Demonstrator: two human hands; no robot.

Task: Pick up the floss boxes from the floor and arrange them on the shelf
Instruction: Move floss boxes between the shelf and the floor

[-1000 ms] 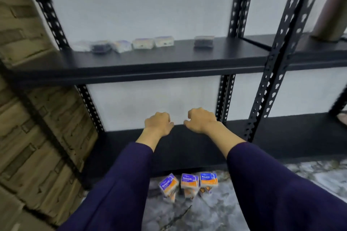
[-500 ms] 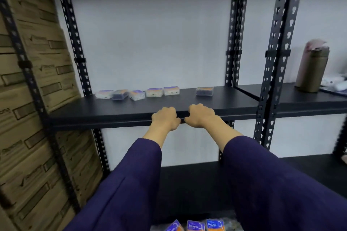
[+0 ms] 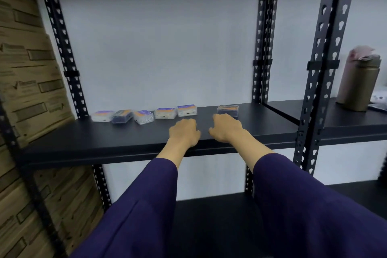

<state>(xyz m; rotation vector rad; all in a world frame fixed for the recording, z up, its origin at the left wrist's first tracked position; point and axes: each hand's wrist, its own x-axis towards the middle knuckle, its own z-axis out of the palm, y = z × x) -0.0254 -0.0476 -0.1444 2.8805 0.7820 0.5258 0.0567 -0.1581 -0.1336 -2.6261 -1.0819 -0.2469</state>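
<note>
Both hands out over the black shelf (image 3: pixel 83 140), backs up, in dark purple sleeves (image 3: pixel 146 205). Left hand (image 3: pixel 184 133) just in front of the row of floss boxes (image 3: pixel 144 115), fingers (image 3: pixel 189 124) curled under, nothing visible in them; whether a box sits beneath the palm, cannot tell. Right hand (image 3: pixel 227 130) beside the left, a narrow gap between, fingers likewise curled downward, knuckles right in front of the lone floss box (image 3: pixel 227 109), covering its lower edge; touching it or not, cannot tell.

Along the back of the shelf, near the wall: five small clear boxes with purple and orange labels lying flat in a loose line, the second from the left dark and slightly skewed, the third turned at an angle. Sixth box set apart to the right of that line, near the rear upright (image 3: pixel 261 48). All blurred; label text unreadable.

Left of the shelf, stacked brown cardboard cartons (image 3: pixel 27 69) behind a black perforated post. Right of the shelf, past the front upright (image 3: pixel 320 69), a neighbouring shelf bay with an olive-brown flask (image 3: pixel 358 84) standing upright, pinkish lid on top. White wall behind. Lower shelf board below, dark.
</note>
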